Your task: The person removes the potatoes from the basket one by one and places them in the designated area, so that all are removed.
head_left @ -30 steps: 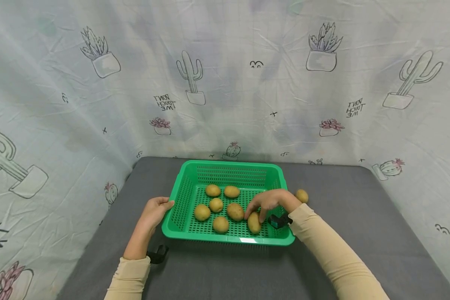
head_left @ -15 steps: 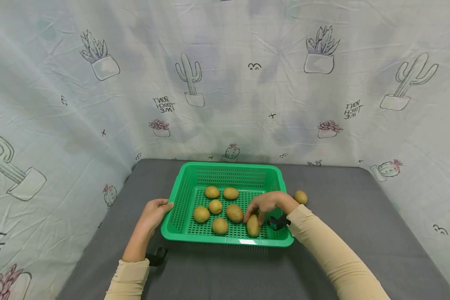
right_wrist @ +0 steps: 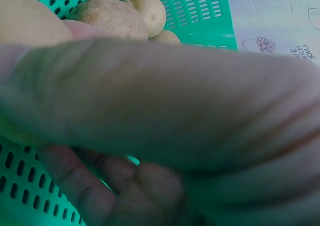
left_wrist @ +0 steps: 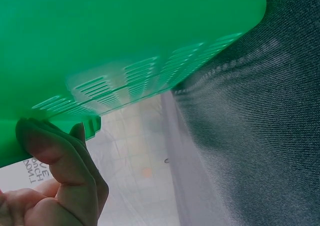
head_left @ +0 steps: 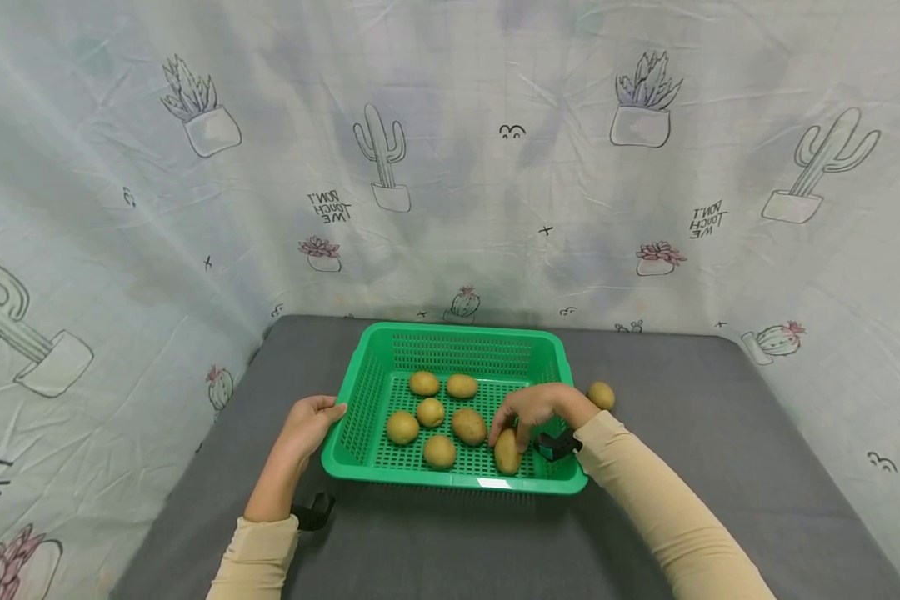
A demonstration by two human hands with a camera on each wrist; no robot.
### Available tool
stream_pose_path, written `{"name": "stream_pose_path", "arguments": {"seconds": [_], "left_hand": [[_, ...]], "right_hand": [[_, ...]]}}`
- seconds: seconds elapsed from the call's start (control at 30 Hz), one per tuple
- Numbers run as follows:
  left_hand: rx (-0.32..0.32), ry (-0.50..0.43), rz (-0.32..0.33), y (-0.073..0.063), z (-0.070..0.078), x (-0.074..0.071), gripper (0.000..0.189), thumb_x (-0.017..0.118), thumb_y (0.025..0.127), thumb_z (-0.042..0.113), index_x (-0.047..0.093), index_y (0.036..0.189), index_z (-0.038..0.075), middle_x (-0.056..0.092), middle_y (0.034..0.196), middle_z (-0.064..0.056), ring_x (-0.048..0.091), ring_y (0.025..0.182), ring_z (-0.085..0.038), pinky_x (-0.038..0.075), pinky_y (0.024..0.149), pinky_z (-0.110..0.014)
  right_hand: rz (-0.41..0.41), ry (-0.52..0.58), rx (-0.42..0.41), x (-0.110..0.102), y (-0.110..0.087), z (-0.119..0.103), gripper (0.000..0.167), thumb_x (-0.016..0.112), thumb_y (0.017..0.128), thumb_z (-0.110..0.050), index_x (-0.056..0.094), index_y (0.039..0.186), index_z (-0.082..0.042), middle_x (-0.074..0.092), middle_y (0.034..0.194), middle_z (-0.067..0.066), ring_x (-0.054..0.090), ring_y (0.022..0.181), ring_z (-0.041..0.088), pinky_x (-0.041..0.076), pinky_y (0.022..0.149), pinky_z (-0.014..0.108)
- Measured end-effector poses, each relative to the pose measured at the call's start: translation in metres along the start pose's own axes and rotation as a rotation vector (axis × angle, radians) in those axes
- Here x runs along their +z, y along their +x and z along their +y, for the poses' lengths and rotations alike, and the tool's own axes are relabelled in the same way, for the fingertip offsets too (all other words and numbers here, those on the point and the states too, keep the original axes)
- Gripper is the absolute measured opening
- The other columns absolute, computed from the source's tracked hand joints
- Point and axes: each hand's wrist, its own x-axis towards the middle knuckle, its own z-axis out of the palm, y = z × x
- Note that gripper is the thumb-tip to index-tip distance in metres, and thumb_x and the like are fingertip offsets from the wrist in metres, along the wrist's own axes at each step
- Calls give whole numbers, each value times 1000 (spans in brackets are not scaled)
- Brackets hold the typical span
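A green plastic basket (head_left: 420,475) with slotted walls stands on the grey table in the head view. My left hand (head_left: 309,427) holds its left rim, thumb on top; in the left wrist view, curled fingers (left_wrist: 70,176) reach up under that rim. Inside, near the front right corner, my right hand (head_left: 534,407) grips an oblong potato (head_left: 507,457) from above, thumb and fingers on either side. A larger brown potato (head_left: 469,426) lies just left of it. The right wrist view is mostly filled by the thumb (right_wrist: 125,95), with the gripped potato (right_wrist: 30,15) partly hidden behind it.
Several other potatoes lie spread over the basket floor, including a small round one (head_left: 431,412) and one near the front (head_left: 439,452). Outside, a single potato (head_left: 601,395) rests beside the right wall, near my right forearm. A cactus-print curtain (head_left: 465,167) closes off the back.
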Motion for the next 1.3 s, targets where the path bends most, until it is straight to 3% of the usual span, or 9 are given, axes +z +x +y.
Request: {"name": "stream_pose_path", "arguments": {"seconds": [0.9, 1.1, 1.3], "left_hand": [[3, 4, -5, -1, -1, -1, 53, 47, 100, 18, 33, 139, -15, 33, 143, -34, 31, 133, -48, 33, 105, -59], [5, 6, -7, -1, -1, -1, 53, 47, 100, 18, 33, 140, -14, 33, 143, -34, 31, 133, -48, 33, 105, -59], [5, 5, -3, -1, 0, -1, 53, 47, 100, 18, 34, 139, -14, 33, 143, -34, 32, 133, -48, 33, 105, -59]], "right_hand": [[74, 106, -189, -2, -6, 2, 43, 71, 81, -3, 66, 121, -16, 64, 119, -4, 59, 107, 12, 52, 86, 28], [127, 129, -240, -3, -9, 1, 39, 70, 84, -8, 64, 122, -11, 63, 117, 1, 58, 102, 14, 53, 81, 29], [211, 146, -314, -6, -14, 0, 39, 69, 85, -11, 62, 123, -7, 61, 122, 9, 58, 106, 17, 52, 88, 32]]}}
